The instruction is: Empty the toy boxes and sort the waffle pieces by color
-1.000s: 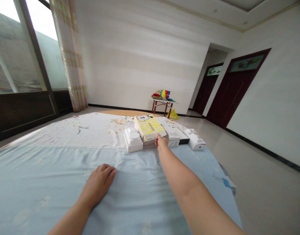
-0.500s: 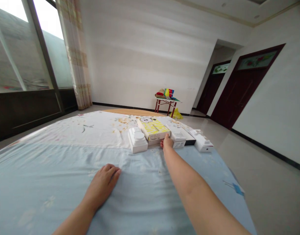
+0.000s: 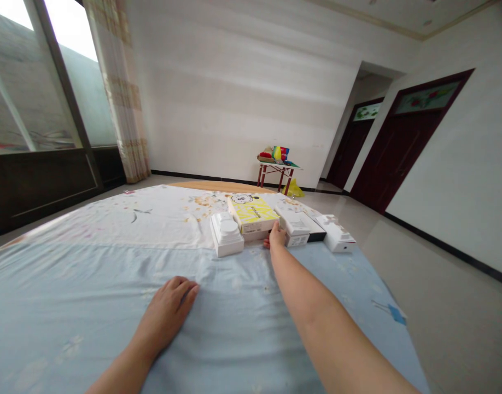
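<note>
My right hand (image 3: 276,236) reaches forward to the near right corner of a yellow-and-white cardboard box (image 3: 254,216) with a cartoon mouse face on its lid. Its thumb is up at the corner and its fingers are curled at the box's front side, partly hidden. The box seems to sit on something pale, hard to make out. Flat on the light blue cloth (image 3: 218,323), nearer to me, my left hand (image 3: 169,303) rests with its fingers stretched out and holds nothing.
Left of the yellow box stands a white box (image 3: 228,246) with a round white piece on top. To the right are another white box (image 3: 296,229), a black-sided box (image 3: 316,236) and a white box with pieces on it (image 3: 337,235). A small side table (image 3: 278,164) stands by the wall.
The whole view has shifted slightly. Both hands and the boxes keep about the same places relative to each other.
</note>
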Tool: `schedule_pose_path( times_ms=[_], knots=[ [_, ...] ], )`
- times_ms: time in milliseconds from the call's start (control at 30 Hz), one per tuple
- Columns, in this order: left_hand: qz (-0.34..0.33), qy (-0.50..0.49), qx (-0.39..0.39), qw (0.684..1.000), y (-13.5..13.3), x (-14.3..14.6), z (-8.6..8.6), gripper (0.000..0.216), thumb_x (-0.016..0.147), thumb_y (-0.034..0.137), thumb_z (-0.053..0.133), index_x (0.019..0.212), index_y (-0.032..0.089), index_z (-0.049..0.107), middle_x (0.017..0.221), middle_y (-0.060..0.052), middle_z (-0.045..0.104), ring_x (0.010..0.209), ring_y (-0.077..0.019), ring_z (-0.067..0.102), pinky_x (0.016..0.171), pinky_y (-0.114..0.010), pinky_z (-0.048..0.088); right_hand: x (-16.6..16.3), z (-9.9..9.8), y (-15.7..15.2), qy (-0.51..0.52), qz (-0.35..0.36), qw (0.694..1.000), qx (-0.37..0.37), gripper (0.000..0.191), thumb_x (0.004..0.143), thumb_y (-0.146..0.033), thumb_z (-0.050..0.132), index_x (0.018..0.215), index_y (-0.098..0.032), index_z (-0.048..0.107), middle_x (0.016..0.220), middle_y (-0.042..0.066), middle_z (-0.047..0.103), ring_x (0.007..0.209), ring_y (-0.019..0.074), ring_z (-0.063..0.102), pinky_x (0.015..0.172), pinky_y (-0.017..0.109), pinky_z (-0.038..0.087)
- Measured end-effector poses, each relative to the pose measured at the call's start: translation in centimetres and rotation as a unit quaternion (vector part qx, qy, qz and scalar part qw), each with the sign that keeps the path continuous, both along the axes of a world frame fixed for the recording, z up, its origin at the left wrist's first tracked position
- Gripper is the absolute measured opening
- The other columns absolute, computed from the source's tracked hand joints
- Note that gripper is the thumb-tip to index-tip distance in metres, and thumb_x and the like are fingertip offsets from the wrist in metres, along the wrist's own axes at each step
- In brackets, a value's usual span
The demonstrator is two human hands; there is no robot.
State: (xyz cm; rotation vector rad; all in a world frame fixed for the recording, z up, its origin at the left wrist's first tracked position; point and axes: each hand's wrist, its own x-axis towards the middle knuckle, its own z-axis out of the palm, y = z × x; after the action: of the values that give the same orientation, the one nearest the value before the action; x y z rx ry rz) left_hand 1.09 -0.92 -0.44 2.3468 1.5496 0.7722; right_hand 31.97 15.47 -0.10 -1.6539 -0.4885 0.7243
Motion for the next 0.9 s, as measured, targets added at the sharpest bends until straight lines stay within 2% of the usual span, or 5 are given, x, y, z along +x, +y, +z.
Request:
schedule_pose_path(
  times_ms=[200, 400, 567, 667, 900],
  knots=[
    [-0.004, 0.015, 0.007, 1.0, 0.2, -0.1, 0.0, 0.036, 0.086, 0.044, 0.036, 0.093, 0.023, 0.066, 0.095, -0.006, 0.063, 0.09, -0.0192, 0.058, 0.086, -0.033, 0.044, -0.2, 1.1, -2.9, 0.011, 0.039, 0.999, 0.024, 0.044, 0.087, -0.05, 0.033, 0.098, -0.014, 0.055, 0.051, 0.0, 0.053, 0.034, 0.0138, 0.05, 0.034, 0.024, 0.042],
    [-0.01, 0.032, 0.016, 0.999, 0.4, -0.1, 0.0, 0.038, 0.086, 0.045, 0.035, 0.094, 0.023, 0.066, 0.097, -0.006, 0.063, 0.092, -0.0196, 0.058, 0.088, -0.034, 0.042, -1.3, 2.6, -10.7, 0.035, 0.17, 0.983, 0.06, 0.019, 0.082, -0.031, 0.046, 0.083, -0.016, 0.058, 0.051, -0.004, 0.055, 0.034, 0.007, 0.046, 0.034, 0.016, 0.035],
    [-0.007, 0.075, 0.031, 0.997, -0.1, 0.2, 0.0, 0.041, 0.086, 0.045, 0.034, 0.1, 0.022, 0.065, 0.102, -0.008, 0.062, 0.097, -0.0214, 0.056, 0.09, -0.037, 0.04, -3.0, 3.4, -19.2, 0.011, 0.367, 0.928, 0.065, 0.014, 0.076, -0.028, 0.052, 0.078, -0.016, 0.058, 0.053, -0.006, 0.055, 0.036, 0.0046, 0.043, 0.032, 0.014, 0.025],
    [0.021, 0.117, 0.04, 0.992, -0.9, 0.6, 0.1, 0.044, 0.086, 0.044, 0.033, 0.108, 0.02, 0.064, 0.109, -0.009, 0.061, 0.103, -0.0234, 0.052, 0.092, -0.039, 0.038, -3.9, 3.2, -23.6, -0.049, 0.451, 0.888, 0.072, 0.015, 0.077, -0.03, 0.052, 0.079, -0.016, 0.058, 0.055, -0.006, 0.055, 0.037, 0.0039, 0.042, 0.035, 0.014, 0.028],
    [0.071, 0.17, 0.029, 0.982, -4.6, 2.6, 0.7, 0.049, 0.085, 0.042, 0.033, 0.117, 0.016, 0.059, 0.123, -0.015, 0.055, 0.112, -0.0276, 0.048, 0.093, -0.045, 0.034, -4.1, 1.2, -28.9, -0.207, 0.444, 0.865, 0.109, 0.02, 0.082, -0.031, 0.048, 0.079, -0.017, 0.061, 0.057, -0.003, 0.057, 0.049, 0.0075, 0.048, 0.049, 0.018, 0.036]
  ],
)
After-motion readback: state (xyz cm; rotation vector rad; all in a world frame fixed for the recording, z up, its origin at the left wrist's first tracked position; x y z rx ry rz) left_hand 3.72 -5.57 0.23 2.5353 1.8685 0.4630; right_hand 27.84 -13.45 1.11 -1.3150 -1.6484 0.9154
